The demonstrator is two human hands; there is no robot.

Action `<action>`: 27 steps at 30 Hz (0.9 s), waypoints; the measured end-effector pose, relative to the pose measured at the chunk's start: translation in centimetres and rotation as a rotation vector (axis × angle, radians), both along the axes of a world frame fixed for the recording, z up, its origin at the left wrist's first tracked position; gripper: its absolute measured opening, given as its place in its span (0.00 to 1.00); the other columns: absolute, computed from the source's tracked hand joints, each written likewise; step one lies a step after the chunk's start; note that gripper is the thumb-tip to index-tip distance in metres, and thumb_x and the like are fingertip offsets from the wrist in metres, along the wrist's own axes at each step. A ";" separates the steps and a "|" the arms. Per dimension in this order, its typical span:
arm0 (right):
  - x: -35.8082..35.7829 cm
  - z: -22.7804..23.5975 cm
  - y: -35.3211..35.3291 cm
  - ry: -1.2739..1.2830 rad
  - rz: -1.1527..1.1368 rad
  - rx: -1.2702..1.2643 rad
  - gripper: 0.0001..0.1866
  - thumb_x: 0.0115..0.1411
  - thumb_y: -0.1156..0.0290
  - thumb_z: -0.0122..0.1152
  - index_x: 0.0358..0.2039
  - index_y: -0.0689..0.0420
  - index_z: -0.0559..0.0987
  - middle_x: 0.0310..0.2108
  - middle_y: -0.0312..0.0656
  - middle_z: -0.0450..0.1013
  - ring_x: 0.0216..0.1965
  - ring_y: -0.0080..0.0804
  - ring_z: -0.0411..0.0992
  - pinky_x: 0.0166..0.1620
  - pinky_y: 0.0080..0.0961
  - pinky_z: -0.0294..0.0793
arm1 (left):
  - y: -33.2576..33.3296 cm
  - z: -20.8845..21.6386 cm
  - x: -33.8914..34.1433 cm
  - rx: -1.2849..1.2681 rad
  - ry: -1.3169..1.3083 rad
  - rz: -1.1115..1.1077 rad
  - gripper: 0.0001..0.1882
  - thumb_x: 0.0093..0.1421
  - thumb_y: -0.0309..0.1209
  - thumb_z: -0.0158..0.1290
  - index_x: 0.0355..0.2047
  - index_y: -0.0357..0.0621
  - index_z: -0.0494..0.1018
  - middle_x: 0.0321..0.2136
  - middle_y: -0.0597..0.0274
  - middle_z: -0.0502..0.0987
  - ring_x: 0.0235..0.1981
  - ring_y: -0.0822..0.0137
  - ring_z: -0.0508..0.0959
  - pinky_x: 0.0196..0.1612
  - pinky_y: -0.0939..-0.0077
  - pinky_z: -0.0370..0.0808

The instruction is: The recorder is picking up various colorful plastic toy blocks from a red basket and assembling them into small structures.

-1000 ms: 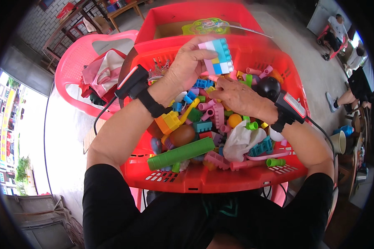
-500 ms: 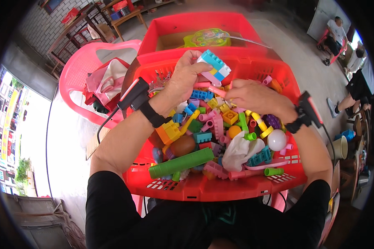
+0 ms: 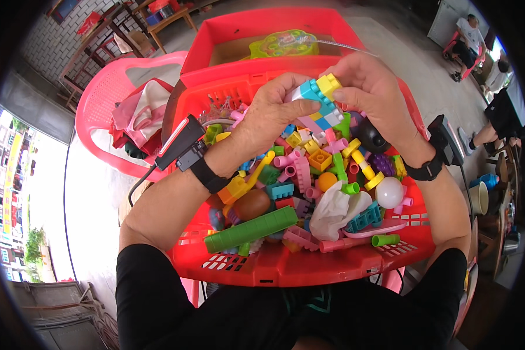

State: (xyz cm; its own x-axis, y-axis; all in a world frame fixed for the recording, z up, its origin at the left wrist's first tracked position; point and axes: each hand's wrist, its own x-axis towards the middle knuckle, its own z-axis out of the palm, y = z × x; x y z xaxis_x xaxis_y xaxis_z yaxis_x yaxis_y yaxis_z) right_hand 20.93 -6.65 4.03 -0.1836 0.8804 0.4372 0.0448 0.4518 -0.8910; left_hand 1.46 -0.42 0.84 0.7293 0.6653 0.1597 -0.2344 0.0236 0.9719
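Observation:
Above the far part of a red basket (image 3: pixel 262 269), my left hand (image 3: pixel 277 108) grips a stack of building blocks (image 3: pixel 321 114) in blue, white and pink. In my right hand (image 3: pixel 367 93), thumb and fingers pinch a yellow block (image 3: pixel 329 85). It touches the upper end of the stack; whether it is pressed fully on, I cannot tell. Loose toys fill the basket below: a long green block (image 3: pixel 252 230), an orange block (image 3: pixel 319 159), a white ball (image 3: pixel 389 192), a crumpled white cloth or bag (image 3: pixel 335 213) and several pink pieces.
Beyond the basket stands a red box (image 3: pixel 216 71) with a yellow-green toy (image 3: pixel 283 44) inside. A pink chair (image 3: pixel 93 111) at the left holds red and white cloth (image 3: pixel 146 114). Other people sit and stand at the far right, near a beige bucket (image 3: pixel 479 198).
My right hand has risen from the toys in the basket to the block stack, now with a yellow block. A dark round toy shows where that hand was.

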 end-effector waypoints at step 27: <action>-0.5 0.7 -1.2 -0.262 -0.115 -0.089 0.12 0.50 0.79 0.63 0.36 0.62 0.73 0.31 0.35 0.73 0.34 0.18 0.71 0.40 0.16 0.72 | -1.8 2.1 -0.6 0.620 0.366 0.197 0.33 0.48 0.21 0.59 0.53 0.43 0.57 0.34 0.57 0.73 0.31 0.67 0.77 0.31 0.75 0.74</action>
State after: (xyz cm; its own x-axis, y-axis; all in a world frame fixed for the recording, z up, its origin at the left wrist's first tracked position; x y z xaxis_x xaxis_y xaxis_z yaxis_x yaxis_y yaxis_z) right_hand 20.42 -7.82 4.76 -0.1771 0.9346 0.3084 0.3245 0.3513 -0.8783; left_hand 0.90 -2.22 2.92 0.6848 0.6559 0.3177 0.1637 -0.5632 0.8099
